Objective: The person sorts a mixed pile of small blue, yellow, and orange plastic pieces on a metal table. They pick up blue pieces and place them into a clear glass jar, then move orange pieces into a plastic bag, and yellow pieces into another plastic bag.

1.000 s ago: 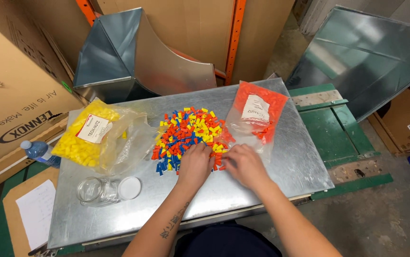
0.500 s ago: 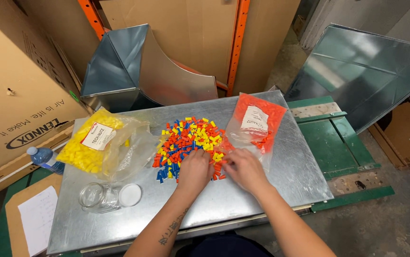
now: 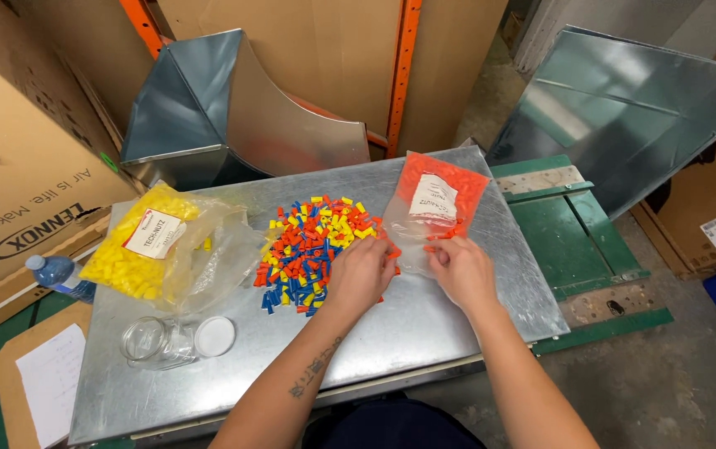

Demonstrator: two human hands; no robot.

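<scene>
Head view: yellow bag (image 3: 146,245) left; jar (image 3: 148,341) beside lid (image 3: 215,336).

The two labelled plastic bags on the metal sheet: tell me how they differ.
The yellow bag holds yellow connectors and lies at the left side of the metal sheet; the orange bag holds orange ones and lies at the right. No hand touches the yellow bag, while the right hand and the left hand are at the orange bag's near end. Both are clear plastic with a white label.
</scene>
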